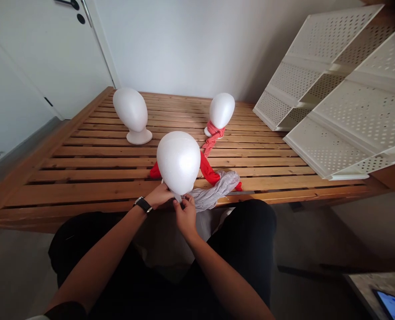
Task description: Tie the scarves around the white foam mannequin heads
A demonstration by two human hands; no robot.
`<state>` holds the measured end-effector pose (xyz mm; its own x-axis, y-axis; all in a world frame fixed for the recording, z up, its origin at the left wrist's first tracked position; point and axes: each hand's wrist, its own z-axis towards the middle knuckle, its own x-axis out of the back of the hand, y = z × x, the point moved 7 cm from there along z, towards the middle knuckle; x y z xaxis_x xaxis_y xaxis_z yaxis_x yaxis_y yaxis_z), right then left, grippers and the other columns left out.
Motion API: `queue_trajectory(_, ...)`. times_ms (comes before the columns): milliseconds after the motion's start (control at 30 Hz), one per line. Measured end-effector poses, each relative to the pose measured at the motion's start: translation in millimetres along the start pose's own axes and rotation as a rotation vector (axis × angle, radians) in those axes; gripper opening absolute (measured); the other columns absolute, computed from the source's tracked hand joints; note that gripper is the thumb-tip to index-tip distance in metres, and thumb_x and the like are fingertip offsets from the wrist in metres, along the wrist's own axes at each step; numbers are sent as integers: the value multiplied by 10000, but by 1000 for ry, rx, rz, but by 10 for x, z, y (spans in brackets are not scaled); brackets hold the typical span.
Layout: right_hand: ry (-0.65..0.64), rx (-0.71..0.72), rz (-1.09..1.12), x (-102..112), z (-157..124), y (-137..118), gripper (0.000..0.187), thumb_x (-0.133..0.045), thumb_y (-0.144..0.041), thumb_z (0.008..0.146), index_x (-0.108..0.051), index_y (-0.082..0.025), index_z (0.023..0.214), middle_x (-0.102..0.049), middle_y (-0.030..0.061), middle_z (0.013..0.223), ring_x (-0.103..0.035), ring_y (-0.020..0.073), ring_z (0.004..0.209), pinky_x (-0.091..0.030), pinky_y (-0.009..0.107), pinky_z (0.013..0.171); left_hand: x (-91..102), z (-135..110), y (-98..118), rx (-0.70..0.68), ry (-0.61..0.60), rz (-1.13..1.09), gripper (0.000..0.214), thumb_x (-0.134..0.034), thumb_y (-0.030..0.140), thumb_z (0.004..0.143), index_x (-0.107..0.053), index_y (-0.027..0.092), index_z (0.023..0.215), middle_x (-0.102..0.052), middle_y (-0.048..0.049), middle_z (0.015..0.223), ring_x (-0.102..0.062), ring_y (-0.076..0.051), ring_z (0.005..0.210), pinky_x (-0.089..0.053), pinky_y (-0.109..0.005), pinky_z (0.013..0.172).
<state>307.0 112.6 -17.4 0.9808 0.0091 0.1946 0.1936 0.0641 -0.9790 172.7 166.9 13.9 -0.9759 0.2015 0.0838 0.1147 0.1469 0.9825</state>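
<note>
A white foam mannequin head point(179, 161) stands close in front of me at the near edge of the slatted bench. Just below it, my left hand point(161, 195) and my right hand point(186, 214) pinch a light grey scarf point(213, 193) at the front of the neck. The scarf's bunched length trails off to the right over the bench edge. A bright red scarf point(209, 170) lies behind the head, partly under the grey one, with its middle hidden. The base of the head is hidden by my hands and the cloth.
The wooden slatted bench point(93, 173) carries a bare foam head point(130, 111) at back left. Another foam head point(221, 110) at back right wears a coral scarf point(213, 133) knotted round its neck. White perforated racks point(347, 106) lean at the right. A phone point(392, 306) lies at lower right.
</note>
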Motion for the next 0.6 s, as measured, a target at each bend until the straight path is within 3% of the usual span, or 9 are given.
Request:
queue_trajectory(167, 68, 11, -70, 290, 84, 124, 268, -614, -412, 968, -779, -204, 932, -695, 138, 1198, -621, 298, 1172, -473, 425, 1079, 26, 48, 58, -5, -80, 274, 235, -645, 260, 690, -775, 130, 838, -757, -64, 847, -676, -260, 844, -527, -323, 767)
queue_trajectory(267, 91, 33, -96, 355, 119, 122, 285, -609, -406, 968, -791, -188, 947, -724, 125, 1113, -642, 281, 1098, -481, 403, 1026, 39, 34, 134, -43, -141, 502, 280, -636, 261, 734, -789, 148, 940, -790, -82, 984, -697, -282, 964, -528, -320, 834)
queue_trajectory(333, 90, 37, -101, 363, 127, 111, 288, -615, -406, 962, -795, -185, 930, -731, 118, 1080, -651, 276, 1068, -486, 392, 998, 126, 4, 174, -17, -49, 743, 251, -657, 276, 785, -799, 176, 967, -800, -120, 1075, -707, -321, 1079, -519, -351, 918)
queue_trajectory(433, 77, 25, -120, 369, 127, 95, 288, -613, -404, 965, -802, -191, 928, -741, 114, 1071, -665, 274, 1052, -491, 381, 975, 325, -97, 201, 116, 230, 991, 197, -684, 306, 815, -796, 183, 920, -795, -190, 1079, -721, -378, 1100, -508, -403, 934)
queue_trajectory(500, 90, 12, -153, 398, 124, 83, 281, -607, -393, 971, -803, -195, 939, -750, 114, 1090, -672, 275, 1053, -491, 379, 973, 342, -157, 156, 137, 276, 905, 187, -681, 311, 807, -789, 175, 875, -794, -191, 1048, -729, -374, 1067, -509, -400, 912)
queue_trajectory(600, 102, -7, -208, 437, 119, 66, 255, -616, -374, 973, -800, -199, 945, -753, 110, 1098, -674, 277, 1049, -489, 380, 976, 234, -195, -45, 150, 171, 381, 217, -641, 313, 784, -782, 156, 835, -793, -138, 936, -730, -301, 932, -522, -361, 845)
